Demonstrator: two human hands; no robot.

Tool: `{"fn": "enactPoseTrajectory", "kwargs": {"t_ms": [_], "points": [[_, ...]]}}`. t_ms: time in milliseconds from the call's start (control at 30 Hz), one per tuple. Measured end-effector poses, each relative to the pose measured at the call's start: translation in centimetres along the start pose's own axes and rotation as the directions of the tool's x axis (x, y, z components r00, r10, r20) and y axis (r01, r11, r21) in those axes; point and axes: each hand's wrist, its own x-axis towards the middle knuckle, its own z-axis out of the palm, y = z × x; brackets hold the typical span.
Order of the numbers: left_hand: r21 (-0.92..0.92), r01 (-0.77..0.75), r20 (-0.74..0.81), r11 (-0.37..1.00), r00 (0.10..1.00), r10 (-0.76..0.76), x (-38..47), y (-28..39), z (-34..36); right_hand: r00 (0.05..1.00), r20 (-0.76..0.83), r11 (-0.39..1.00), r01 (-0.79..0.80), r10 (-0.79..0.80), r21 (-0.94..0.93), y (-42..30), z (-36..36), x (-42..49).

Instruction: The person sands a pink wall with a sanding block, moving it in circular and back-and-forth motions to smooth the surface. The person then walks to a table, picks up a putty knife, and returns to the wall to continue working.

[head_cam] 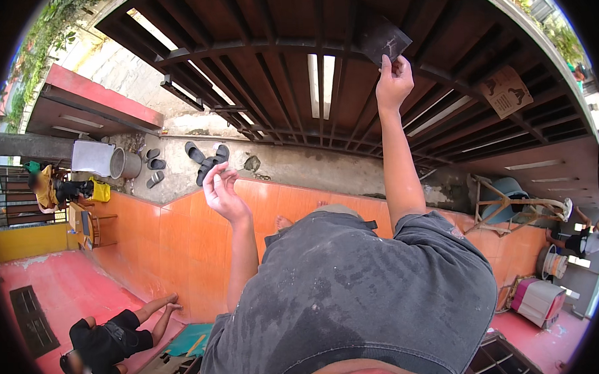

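In the head view my right hand (395, 80) is raised against the dark metal gate (295, 87), pinching the lower corner of a dark, flat, square sheet (385, 40) between thumb and fingers. The sheet lies close to the gate's bars; whether it touches them I cannot tell. My left hand (223, 190) is raised at the left over the orange tiled floor (191, 242), palm up with its fingers curled and apart. Something thin seems to stick out by its fingertips, too small to make out. A brown printed cardboard piece (507, 91) hangs on the gate, right of my right hand.
Black sandals (205, 163) and a grey bucket (125, 163) stand on the concrete strip. A wooden frame (516, 205) is at the right. One person (110, 340) is at the lower left, another (54, 187) at the far left, a third (587, 239) at the far right.
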Motion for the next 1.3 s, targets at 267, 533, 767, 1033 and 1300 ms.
{"fn": "enactPoseTrajectory", "kwargs": {"t_ms": [267,533,767,1033,1300], "points": [[0.006,0.005,0.020,1.000,1.000,-0.005,-0.2,-0.2,-0.1,0.998,0.049,0.999,-0.029,0.031,-0.044,-1.4,-0.5,-0.4],[0.007,0.011,0.033,1.000,0.999,-0.011,-0.5,0.3,0.9,0.996,0.050,0.988,0.075,-0.069,-0.133,-1.4,-0.6,-0.6],[0.015,0.011,0.087,1.000,0.996,-0.013,-0.4,-0.4,0.8,0.998,0.014,0.981,0.057,-0.056,-0.185,-1.4,-2.1,-1.1],[0.052,0.511,0.243,0.858,0.827,-0.507,-0.4,-3.8,1.7,0.808,0.498,0.946,0.221,-0.315,0.239,-15.1,-1.1,-11.4],[-0.035,0.584,0.547,0.811,0.690,-0.473,0.1,-0.9,8.4,0.457,0.741,0.870,-0.292,0.491,-0.397,5.8,3.6,-25.1]]}}
